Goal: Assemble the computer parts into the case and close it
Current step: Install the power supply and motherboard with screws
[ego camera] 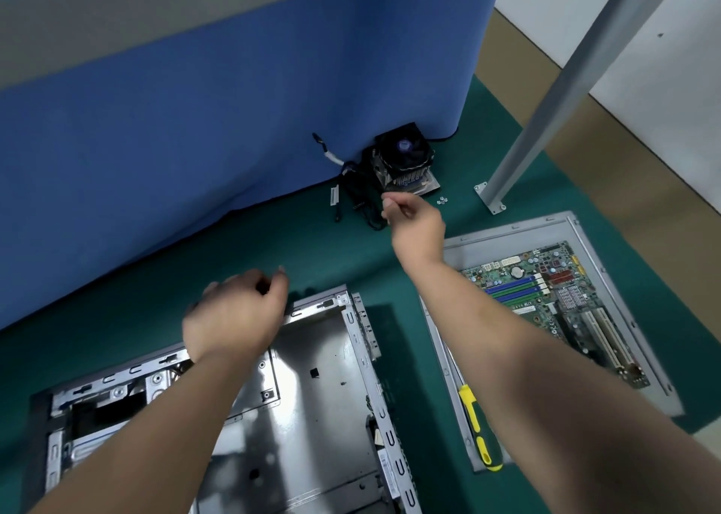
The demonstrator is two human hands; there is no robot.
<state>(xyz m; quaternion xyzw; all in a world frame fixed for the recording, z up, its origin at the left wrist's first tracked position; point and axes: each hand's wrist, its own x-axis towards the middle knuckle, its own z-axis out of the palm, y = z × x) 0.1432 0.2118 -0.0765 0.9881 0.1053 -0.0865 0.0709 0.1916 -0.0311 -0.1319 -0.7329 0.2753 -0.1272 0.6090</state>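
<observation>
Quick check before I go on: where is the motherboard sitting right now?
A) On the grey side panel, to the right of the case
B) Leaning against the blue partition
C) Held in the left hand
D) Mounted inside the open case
A: the motherboard lies flat on the grey side panel, right of the open case, whose floor is bare metal.
</observation>
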